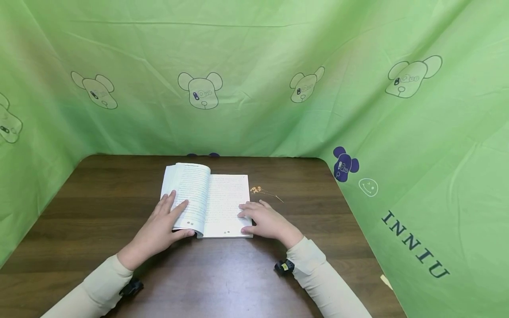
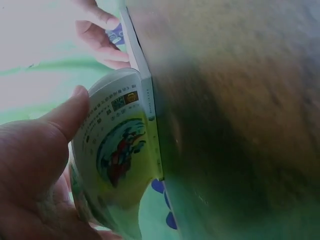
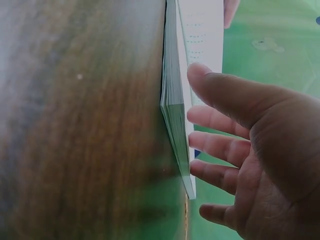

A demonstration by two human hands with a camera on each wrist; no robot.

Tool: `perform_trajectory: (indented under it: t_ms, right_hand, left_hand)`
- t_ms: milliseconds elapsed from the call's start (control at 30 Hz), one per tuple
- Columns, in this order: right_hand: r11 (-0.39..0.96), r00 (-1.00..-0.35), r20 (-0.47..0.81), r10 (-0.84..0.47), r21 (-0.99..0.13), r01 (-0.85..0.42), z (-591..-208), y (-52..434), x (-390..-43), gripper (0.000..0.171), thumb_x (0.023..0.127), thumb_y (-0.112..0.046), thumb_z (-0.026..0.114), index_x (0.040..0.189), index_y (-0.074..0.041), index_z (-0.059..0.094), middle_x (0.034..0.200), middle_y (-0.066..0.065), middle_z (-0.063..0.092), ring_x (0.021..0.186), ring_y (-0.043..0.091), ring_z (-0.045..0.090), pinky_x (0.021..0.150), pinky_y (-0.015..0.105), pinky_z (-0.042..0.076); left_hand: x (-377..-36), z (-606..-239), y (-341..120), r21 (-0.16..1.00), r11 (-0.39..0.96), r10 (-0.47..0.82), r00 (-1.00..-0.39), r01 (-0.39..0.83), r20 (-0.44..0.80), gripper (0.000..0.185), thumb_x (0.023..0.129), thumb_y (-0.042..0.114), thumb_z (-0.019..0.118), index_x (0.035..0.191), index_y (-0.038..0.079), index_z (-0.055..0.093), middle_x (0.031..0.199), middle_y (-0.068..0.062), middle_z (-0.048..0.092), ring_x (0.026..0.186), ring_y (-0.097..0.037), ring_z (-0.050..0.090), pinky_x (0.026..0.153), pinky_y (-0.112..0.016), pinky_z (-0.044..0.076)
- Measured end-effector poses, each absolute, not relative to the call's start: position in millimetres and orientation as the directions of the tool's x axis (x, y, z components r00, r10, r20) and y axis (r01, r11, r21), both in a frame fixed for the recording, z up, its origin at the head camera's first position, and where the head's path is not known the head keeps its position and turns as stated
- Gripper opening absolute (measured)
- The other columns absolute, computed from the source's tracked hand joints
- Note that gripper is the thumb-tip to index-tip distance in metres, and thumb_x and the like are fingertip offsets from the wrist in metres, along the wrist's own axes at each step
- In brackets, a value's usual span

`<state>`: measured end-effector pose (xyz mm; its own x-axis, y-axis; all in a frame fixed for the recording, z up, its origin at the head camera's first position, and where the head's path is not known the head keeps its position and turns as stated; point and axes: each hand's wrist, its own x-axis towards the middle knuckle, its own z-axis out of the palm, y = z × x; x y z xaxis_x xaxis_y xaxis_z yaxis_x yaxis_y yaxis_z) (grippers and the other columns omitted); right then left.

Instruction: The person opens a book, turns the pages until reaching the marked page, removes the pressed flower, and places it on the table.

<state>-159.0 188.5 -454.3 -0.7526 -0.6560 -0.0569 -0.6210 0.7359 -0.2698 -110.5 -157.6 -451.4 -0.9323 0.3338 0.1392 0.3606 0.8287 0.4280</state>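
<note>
Both hands hold the book (image 1: 210,198) open: left hand (image 1: 161,225) grips the curled pages (thumb beneath), right hand (image 1: 264,219) presses flat; sprig (image 1: 260,191) lies untouched beside it.

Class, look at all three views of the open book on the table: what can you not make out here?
- Print on the book: head view, too small to read.
- Dried sprig: head view, too small to identify.
- Table: left wrist view, blurred.
- Left hand fingertips: partly hidden under the curled pages.
</note>
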Motion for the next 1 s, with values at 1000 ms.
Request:
perform_trajectory:
  t_ms: [1000]
  right_hand:
    - [0.722, -0.795, 0.043, -0.605, -0.39, -0.571, -434.2, 197.6, -175.2, 0.042, 0.099, -0.038, 0.067, 0.132, -0.012, 0.068, 0.151, 0.011, 0.055, 0.143, 0.031, 0.048, 0.118, 0.055, 0.033]
  left_hand:
    - [-118.9, -433.9, -139.3, 0.546, 0.793, 0.163, -0.958, 0.269, 0.236, 0.099, 0.078, 0.029, 0.09, 0.156, 0.003, 0.035, 0.166, -0.032, 0.008, 0.144, -0.062, 0.022, 0.109, -0.072, 0.033]
